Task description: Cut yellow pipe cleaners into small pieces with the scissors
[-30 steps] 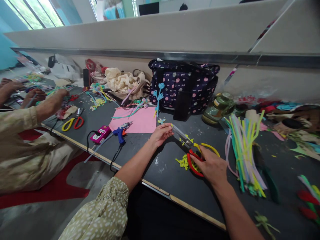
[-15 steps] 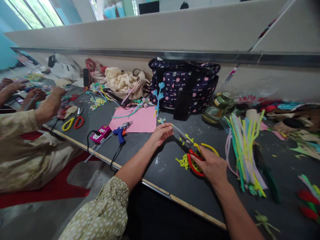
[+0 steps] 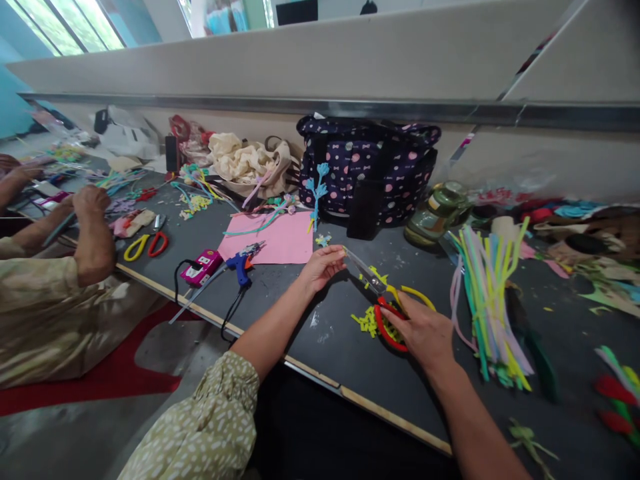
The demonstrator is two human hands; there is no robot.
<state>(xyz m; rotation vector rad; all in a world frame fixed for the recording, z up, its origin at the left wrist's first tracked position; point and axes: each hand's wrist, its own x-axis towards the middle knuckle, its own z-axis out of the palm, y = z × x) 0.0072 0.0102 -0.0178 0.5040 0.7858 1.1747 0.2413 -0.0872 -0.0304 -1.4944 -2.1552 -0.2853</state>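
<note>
My right hand grips a pair of scissors with one red and one yellow handle loop. The blades point up and left, and their tips meet the fingers of my left hand. Thumb and fingertips of that hand are pinched together; a tiny yellowish bit shows at the blade tips, too small to make out. Under the scissors, short yellow cut pieces lie in a small pile on the dark table. Just beyond my left hand stands a light-blue fuzzy flower stem.
Left of my arm lie a blue glue gun, a magenta box and pink paper. A dotted bag and green jar stand behind. A bundle of pipe cleaners lies right. A co-worker's hands are at far left.
The co-worker's near hand and forearm have moved left, drawing back from the scissors on the table there. My own hands and scissors stay almost in the same place.
</note>
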